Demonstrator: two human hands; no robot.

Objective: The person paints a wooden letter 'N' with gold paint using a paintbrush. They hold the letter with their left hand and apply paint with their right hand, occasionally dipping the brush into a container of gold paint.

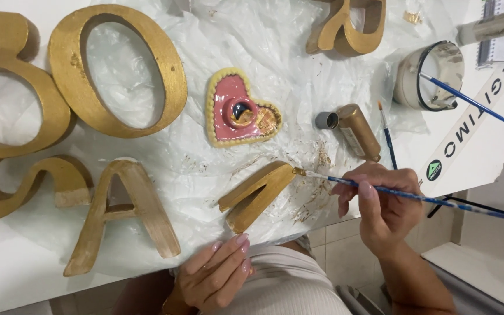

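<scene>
My right hand point(383, 204) grips a thin blue-handled paintbrush point(403, 192); its gold-tipped bristles touch the upper end of a small gold V-shaped letter point(258, 195) lying on crinkled clear plastic sheeting point(275, 52). At the table's near edge, my left hand point(217, 274) rests with fingers together and its fingertips just below that letter, holding nothing. A pink heart-shaped dish point(237, 111) with a yellow beaded rim and gold paint in it lies above the letter. To the right of the dish, a gold paint bottle point(357, 131) lies on its side beside its grey cap point(325, 120).
Large gold letters lie around: an O point(65, 81), an A point(97, 224), an S-shape point(13, 181) at the left, another point(345, 29) at the top. A white enamel mug point(430, 76) holds a blue brush. A second brush point(387, 137) lies by the bottle. The table edge runs along the bottom.
</scene>
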